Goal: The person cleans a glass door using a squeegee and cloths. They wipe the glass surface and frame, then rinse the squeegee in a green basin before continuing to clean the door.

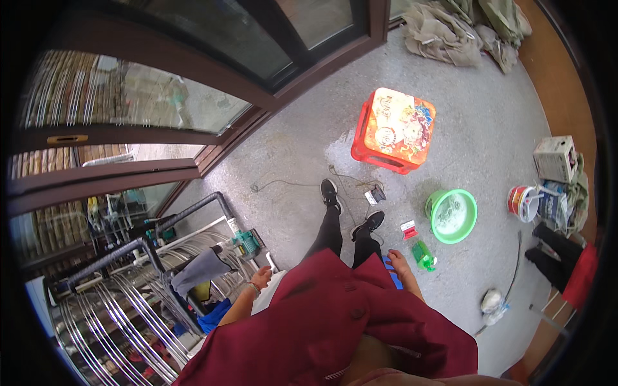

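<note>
My left hand [262, 277] is empty, its fingers loosely parted, beside a white panel or box edge [271, 292] and left of my body. On the other side, my right hand [400, 265] has its fingers spread and holds nothing; a blue object [393, 275], partly hidden, is behind it. Close to that hand lie a green plastic bottle [424, 255] and a small red-and-white item [409, 230]. Beyond them stands a green bucket [433, 205] of foamy water [451, 214]. A red plastic stool [396, 130] with a printed top is further ahead.
By my shoes, thin cord [289, 182] trails from a dark spool [378, 194]. At left are a metal-tube rack [120, 313], a green pump [247, 244] and a grey cloth [200, 270]. A paint bucket [524, 203], carton [555, 158] and black trouser legs [555, 246] are at right.
</note>
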Demonstrator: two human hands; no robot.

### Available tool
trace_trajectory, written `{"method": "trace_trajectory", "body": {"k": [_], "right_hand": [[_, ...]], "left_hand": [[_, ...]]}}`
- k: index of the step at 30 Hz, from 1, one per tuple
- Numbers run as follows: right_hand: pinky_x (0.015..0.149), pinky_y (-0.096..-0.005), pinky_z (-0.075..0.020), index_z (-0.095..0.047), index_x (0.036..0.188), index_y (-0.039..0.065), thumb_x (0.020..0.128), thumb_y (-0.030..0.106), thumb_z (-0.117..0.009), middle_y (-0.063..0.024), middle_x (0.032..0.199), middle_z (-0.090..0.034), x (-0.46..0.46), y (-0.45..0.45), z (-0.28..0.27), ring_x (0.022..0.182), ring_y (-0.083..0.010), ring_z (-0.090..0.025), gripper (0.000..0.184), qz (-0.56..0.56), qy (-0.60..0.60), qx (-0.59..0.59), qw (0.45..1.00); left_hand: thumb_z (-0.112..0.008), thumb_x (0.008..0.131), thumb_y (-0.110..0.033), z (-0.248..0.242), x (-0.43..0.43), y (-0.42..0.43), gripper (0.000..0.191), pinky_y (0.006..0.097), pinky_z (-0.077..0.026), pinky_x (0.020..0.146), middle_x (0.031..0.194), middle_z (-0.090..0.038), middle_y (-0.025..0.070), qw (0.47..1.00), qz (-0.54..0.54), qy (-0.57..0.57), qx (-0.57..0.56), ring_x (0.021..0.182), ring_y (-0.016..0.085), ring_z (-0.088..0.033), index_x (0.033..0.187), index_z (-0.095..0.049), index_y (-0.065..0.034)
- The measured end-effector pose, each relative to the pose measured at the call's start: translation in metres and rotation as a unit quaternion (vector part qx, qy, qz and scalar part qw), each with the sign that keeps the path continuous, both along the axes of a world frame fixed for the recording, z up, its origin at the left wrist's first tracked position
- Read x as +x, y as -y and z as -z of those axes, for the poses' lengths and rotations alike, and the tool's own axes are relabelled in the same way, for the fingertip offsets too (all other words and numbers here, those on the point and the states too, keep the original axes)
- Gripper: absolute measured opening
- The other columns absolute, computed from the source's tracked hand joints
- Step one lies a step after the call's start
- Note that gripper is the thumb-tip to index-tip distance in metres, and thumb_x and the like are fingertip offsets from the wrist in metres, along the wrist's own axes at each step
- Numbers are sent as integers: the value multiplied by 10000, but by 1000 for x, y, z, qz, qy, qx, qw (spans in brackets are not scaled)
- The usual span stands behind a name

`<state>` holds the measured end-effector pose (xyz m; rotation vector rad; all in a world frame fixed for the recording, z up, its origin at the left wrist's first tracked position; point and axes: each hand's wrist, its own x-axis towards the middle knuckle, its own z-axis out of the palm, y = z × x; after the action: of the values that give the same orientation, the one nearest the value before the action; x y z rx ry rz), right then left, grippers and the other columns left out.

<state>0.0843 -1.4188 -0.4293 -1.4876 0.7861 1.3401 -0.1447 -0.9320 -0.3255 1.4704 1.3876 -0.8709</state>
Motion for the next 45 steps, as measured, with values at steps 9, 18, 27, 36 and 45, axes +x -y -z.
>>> {"method": "trace_trajectory", "body": {"k": [9, 18, 27, 36, 45], "right_hand": [[634, -390, -562, -515, 1244, 114, 927, 255, -496, -106, 1185, -532, 82, -111, -28, 910, -282, -650, 347, -126, 42, 23, 991], [599, -260, -538, -577, 1129, 69, 923, 198, -544, -91, 978, -653, 110, -340, -40, 793, -173, -664, 245, -287, 99, 62, 951], [674, -279, -536, -573, 1139, 57, 950, 216, -502, -110, 1008, -658, 112, -540, -85, 850, -188, -664, 257, -464, 101, 142, 869], [718, -292, -526, -583, 1121, 57, 956, 200, -476, -103, 998, -657, 136, -659, -82, 846, -186, -662, 244, -525, 64, 182, 829], [706, -273, -500, -585, 1100, 70, 942, 222, -500, -71, 1005, -646, 179, -822, -116, 866, -146, -630, 235, -605, 77, 253, 751]], "left_hand": [[-648, 834, -141, -33, -28, 18, 564, 306, -520, 781, 1253, -492, 178, 925, -45, 266, 268, 1030, 249, -569, 1342, -415, -70], [-671, 765, -68, -171, -48, -72, 652, 428, -381, 999, 1362, -384, 231, 755, -88, 206, 616, 1245, 393, -409, 1359, -402, -63], [-688, 804, -202, -181, -181, -98, 650, 425, -344, 1020, 1330, -438, 214, 683, -246, -17, 688, 1219, 382, -430, 1360, -394, -39], [-623, 842, -207, -114, -173, -224, 403, 413, -451, 862, 1054, -636, 125, 684, -182, -88, 701, 1004, 330, -585, 1230, -546, -135], [-640, 864, -201, -125, -161, -224, 382, 405, -443, 845, 1077, -605, 159, 715, -232, -110, 650, 974, 296, -565, 1203, -541, -55]]}}
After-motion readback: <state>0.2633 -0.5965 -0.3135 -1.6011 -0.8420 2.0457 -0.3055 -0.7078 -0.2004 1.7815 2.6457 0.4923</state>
